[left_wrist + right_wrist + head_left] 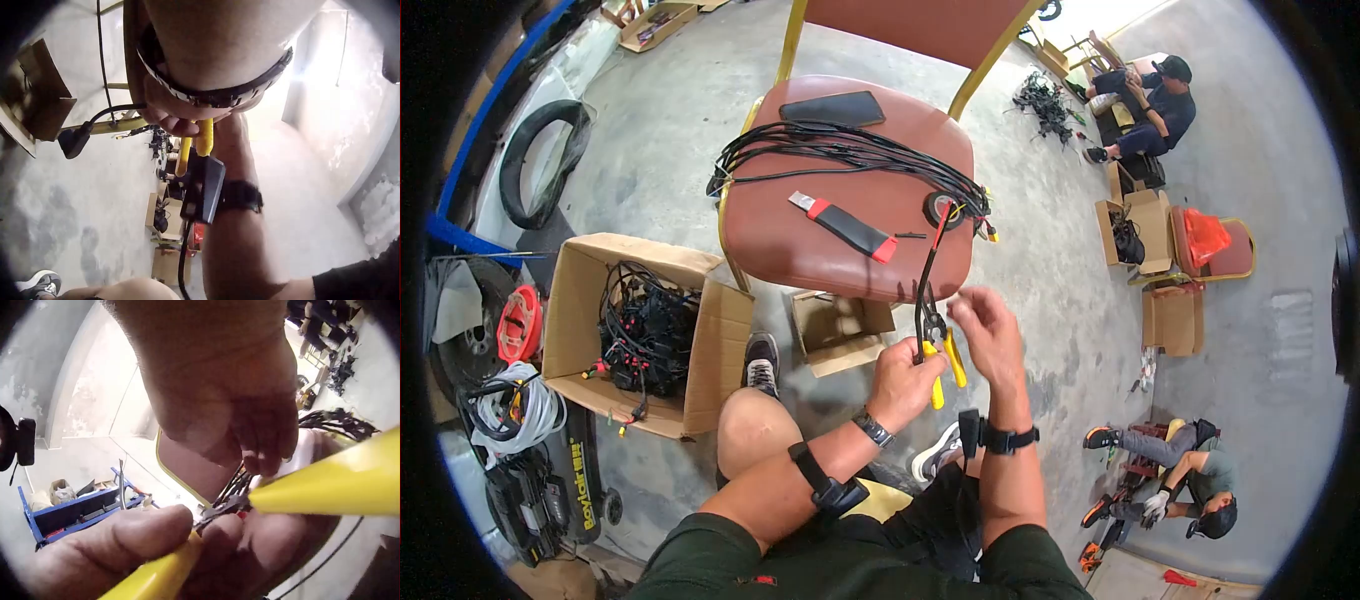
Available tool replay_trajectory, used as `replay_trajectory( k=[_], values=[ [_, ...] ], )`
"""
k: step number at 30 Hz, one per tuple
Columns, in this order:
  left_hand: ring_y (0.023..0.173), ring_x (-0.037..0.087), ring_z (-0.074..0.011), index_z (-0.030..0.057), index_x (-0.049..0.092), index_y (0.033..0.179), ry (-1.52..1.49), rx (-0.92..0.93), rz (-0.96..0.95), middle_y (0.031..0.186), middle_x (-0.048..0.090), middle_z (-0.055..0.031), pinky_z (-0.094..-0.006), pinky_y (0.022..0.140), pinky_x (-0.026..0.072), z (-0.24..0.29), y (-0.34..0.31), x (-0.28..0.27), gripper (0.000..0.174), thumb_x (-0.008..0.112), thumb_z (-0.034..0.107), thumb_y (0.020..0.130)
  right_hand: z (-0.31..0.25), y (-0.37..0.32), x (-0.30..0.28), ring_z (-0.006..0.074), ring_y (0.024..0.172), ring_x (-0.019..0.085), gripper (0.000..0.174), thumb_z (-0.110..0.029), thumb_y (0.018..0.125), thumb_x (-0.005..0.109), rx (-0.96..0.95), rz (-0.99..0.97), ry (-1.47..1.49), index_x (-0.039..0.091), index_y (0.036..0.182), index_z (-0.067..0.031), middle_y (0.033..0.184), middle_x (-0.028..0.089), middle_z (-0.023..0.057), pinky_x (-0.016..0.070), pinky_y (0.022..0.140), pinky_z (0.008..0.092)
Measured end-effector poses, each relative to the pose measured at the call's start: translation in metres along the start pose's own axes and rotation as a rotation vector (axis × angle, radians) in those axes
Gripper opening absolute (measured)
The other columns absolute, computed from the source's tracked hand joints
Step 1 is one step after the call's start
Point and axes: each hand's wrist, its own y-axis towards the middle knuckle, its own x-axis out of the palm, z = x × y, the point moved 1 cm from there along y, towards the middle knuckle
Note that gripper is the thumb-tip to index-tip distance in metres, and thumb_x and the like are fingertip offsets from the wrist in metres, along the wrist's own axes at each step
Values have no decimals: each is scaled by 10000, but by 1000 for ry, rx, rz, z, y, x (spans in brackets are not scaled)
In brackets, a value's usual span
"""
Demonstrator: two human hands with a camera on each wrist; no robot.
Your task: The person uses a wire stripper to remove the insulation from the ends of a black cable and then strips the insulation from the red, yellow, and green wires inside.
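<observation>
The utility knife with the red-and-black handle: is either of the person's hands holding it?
No, the knife lies on the reddish-brown chair seat, apart from both the left hand and the right hand.

Dark short-sleeved shirt at six o'clock, red chest mark; silvery watch, black strapped boxes, dark sneaker at eight o'clock.

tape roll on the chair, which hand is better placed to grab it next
Right, probably: the right hand looks free and nearer the tape roll, while the left hand grips the yellow pliers.
</observation>
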Motion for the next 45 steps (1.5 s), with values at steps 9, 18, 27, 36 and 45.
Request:
replay_trajectory(
  k=[9, 18, 27, 36, 45],
  values=[
    [635, 560, -59, -16, 692, 834, 205, -65, -218, 701, 663, -19, -280, 575, 470, -7, -6, 8, 317, 685, 285, 931, 39, -75, -23, 241, 1249, 507, 886, -207, 748, 812, 125, -370, 189, 339, 1465, 8, 1334, 534, 138, 397, 1058, 355],
    [570, 484, -35, 6, 709, 869, 497, 53, -343, 639, 572, 43, -257, 499, 411, -12, -5, 26, 333, 640, 319, 962, 79, -75, -45, 182, 913, 620, 455, -90, 906, 639, 95, -257, 38, 493, 1329, -10, 1046, 628, 86, 507, 809, 317],
    [587, 523, -57, 24, 723, 933, 583, -86, -377, 752, 644, 16, -252, 532, 450, -33, 3, 34, 350, 637, 362, 959, 66, -88, -99, 142, 750, 612, 591, -94, 845, 744, 52, 133, 741, 462, 1360, -27, 1009, 637, 81, 516, 673, 284],
    [613, 569, -224, 31, 709, 917, 938, -124, -544, 660, 600, -135, -380, 612, 453, -79, 2, 32, 444, 624, 466, 939, 57, -98, -131, 174, 739, 668, 576, -86, 867, 728, -59, 78, 846, 456, 1368, -7, 1016, 687, 161, 562, 682, 294],
    [693, 627, -263, 20, 669, 1066, 907, 60, -491, 746, 643, -147, -367, 665, 481, -53, -11, 44, 328, 643, 314, 922, 53, -103, -123, 164, 743, 648, 468, -217, 977, 612, -22, 76, 740, 469, 1358, 14, 948, 679, 141, 533, 689, 286]
  ],
)
